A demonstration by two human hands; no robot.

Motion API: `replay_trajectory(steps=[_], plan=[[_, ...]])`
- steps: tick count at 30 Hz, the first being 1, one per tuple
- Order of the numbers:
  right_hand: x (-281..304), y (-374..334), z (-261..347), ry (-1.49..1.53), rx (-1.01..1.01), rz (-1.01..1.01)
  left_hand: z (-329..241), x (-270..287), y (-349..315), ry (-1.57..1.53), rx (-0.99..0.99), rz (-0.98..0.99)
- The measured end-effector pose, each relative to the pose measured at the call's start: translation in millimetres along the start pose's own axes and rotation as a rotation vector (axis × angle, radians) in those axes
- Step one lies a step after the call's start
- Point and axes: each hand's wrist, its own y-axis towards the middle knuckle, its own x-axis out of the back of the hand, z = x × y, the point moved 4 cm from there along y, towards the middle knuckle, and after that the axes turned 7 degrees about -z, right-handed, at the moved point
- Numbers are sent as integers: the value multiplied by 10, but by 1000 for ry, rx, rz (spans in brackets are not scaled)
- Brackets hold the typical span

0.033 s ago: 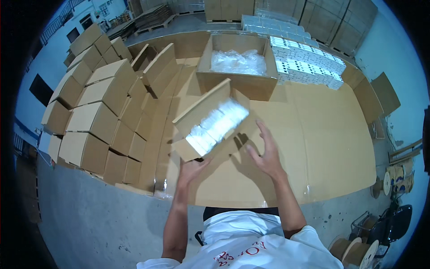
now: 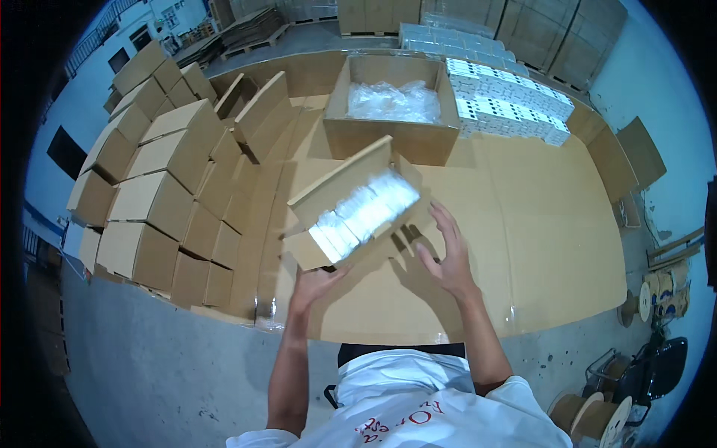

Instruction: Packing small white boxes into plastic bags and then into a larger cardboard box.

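A small cardboard box (image 2: 340, 179) with its lid flap raised is held tilted above the table. Inside lies a row of white items in clear plastic wrap (image 2: 364, 216); their kind cannot be made out. My left hand (image 2: 317, 286) grips the box at its near left corner, with the fingertips partly hidden beneath it. To the right of the box, my right hand (image 2: 449, 257) hovers with thumb and fingers spread, holding nothing. Its shadow falls on the cardboard-covered table (image 2: 553, 224).
Stacked closed cartons (image 2: 157, 196) fill the table's left side. An open carton (image 2: 392, 140) with clear plastic bags (image 2: 396, 102) stands at the back. Beside it are rows of white boxes with dark dots (image 2: 515, 108). Cable spools (image 2: 597, 418) and a black chair (image 2: 663, 369) are at lower right.
The box has tilted very slightly and its far end has shifted a little to the right. Both hands keep nearly the same place; the whole view has moved a touch.
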Motion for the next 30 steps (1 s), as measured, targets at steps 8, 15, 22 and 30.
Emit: replay_trajectory(steps=[8, 15, 22, 30], plan=[[532, -753, 7, -571, 380, -124, -405, -463, 15, -343, 209, 632], [839, -949, -19, -626, 169, -190, -721, -845, -205, -387, -47, 403], [1014, -881, -126, -495, 82, -88, -1299, -854, -361, -277, -440, 99], [1121, -984, -54, -631, 221, -226, -1486, -871, -112, -324, -465, 90]])
